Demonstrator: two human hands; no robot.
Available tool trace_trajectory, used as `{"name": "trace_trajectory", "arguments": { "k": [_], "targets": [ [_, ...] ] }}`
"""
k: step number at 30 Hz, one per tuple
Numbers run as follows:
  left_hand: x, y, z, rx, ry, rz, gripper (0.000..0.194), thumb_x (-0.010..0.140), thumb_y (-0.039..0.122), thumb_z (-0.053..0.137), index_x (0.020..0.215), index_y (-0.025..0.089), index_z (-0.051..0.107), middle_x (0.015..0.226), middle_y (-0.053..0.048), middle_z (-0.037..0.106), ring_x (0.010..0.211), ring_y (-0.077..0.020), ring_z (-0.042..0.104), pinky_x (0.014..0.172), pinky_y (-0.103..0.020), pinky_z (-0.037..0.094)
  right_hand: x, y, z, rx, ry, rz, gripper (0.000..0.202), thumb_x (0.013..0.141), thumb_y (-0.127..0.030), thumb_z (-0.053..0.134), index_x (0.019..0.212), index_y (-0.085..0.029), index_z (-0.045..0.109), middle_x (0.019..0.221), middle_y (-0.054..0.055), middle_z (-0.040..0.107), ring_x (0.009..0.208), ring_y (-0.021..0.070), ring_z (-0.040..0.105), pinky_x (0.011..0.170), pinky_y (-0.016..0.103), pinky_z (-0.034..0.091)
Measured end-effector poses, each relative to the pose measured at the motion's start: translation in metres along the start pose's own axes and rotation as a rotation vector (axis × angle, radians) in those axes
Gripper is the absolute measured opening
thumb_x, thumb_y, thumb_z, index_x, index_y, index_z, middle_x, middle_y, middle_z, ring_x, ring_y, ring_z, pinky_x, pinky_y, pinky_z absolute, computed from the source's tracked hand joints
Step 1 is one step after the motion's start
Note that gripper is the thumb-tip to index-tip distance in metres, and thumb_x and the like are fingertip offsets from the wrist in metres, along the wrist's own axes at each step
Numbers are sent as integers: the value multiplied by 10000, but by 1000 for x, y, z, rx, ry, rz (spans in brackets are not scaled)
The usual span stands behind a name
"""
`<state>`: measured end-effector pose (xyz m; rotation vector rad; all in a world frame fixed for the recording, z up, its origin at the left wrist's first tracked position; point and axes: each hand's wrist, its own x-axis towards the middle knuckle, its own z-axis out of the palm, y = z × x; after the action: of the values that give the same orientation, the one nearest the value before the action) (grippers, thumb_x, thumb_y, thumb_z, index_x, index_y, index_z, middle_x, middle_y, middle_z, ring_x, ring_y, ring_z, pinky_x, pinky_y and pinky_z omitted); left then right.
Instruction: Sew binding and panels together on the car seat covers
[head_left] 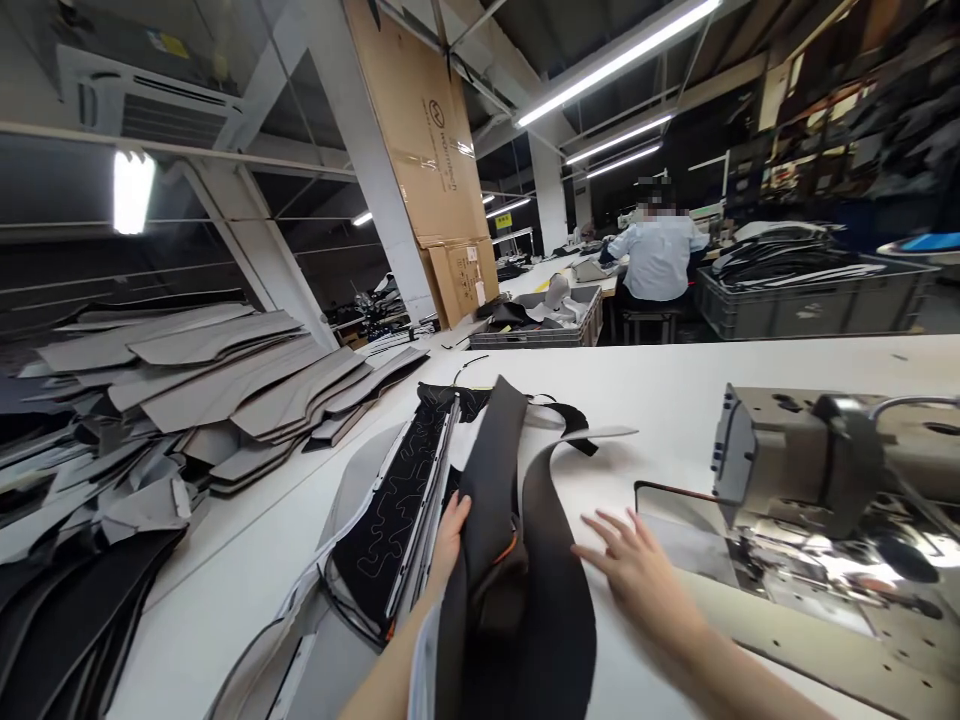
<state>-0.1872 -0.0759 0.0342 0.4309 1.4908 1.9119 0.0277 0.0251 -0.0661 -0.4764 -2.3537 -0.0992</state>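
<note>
A long dark brown sewn cover piece (491,440) stretches from the table toward me, with a small orange edge showing in its fold. My left hand (452,530) is closed on its left edge, the other fingers partly hidden behind it. A curved dark strip (555,560) of the same material bends away on the right. Beside that strip my right hand (634,560) hovers with fingers spread, holding nothing; whether a fingertip touches the strip I cannot tell. Left of my left hand lies a black panel with wavy stitching (397,500), among grey and white-edged pieces.
An industrial sewing machine (817,450) stands at the right. Stacked grey panels (247,370) and dark panels (82,620) lie at the left. Beyond the white table (660,390) are grey crates (810,305), a cardboard sheet (420,130) and a seated person (656,260).
</note>
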Motion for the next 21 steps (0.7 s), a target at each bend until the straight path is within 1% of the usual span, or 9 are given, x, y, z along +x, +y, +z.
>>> {"name": "trace_trajectory", "arguments": {
  "k": [1,3,6,9,12,14,17,19,21],
  "targets": [
    [2,5,-10,-43,53,-10,301,777,216,650,1072,172,615,910,-37,701,888,-190,665,778,-258,550,3,11,-9,-19,-30,13,518,708,-12,537,1128,-298,634,1283,103,537,1225,327,421,1038,609,224],
    [2,21,-26,-90,107,7,353,768,191,651,1117,180,598,953,-32,695,901,-187,663,795,-258,546,8,16,-23,18,-154,-94,594,705,1,512,1214,-298,581,1370,109,453,1301,320,327,1059,602,192],
    [-4,45,-36,-48,22,75,461,699,243,721,1134,176,584,953,-41,693,887,-223,664,787,-302,553,13,-3,-29,191,-381,-290,638,780,-42,455,1355,-318,428,1459,70,336,1361,270,220,1091,587,134],
    [-15,54,-32,33,-94,100,554,636,316,775,1130,174,568,957,-48,692,894,-247,658,793,-333,549,18,-20,-23,350,-501,-237,530,886,-191,442,1388,-345,367,1481,46,290,1370,283,183,1080,608,134],
    [-22,58,-18,186,-210,108,595,678,394,737,1186,165,531,1029,-73,675,937,-255,641,830,-355,530,21,-22,-17,432,-556,-160,507,904,-361,474,1397,-334,356,1466,72,313,1351,310,229,1072,598,162],
    [-27,64,-3,373,-335,147,583,738,406,675,1237,157,504,1115,-91,644,1007,-258,612,885,-366,502,16,-21,-17,403,-540,-139,562,894,-434,483,1417,-310,320,1461,100,316,1340,316,256,1069,577,189],
    [-41,71,30,781,-629,260,494,813,314,566,1281,176,492,1237,-76,579,1126,-245,538,996,-370,414,-7,-32,-25,240,-419,-171,694,847,-580,484,1428,-244,307,1432,164,350,1303,350,324,1021,564,265],
    [-55,64,52,1005,-859,296,476,826,229,493,1301,196,483,1260,-55,565,1162,-233,505,1033,-369,369,-32,-48,-29,77,-255,-235,706,833,-605,486,1402,-209,355,1337,184,474,1225,353,430,961,536,319],
    [-71,43,68,1135,-1073,260,523,812,176,452,1333,220,448,1240,-40,581,1146,-224,517,1016,-366,382,-59,-69,-29,-84,-79,-292,571,866,-520,498,1354,-237,408,1214,136,584,1123,311,515,912,489,343]
  ]
}}
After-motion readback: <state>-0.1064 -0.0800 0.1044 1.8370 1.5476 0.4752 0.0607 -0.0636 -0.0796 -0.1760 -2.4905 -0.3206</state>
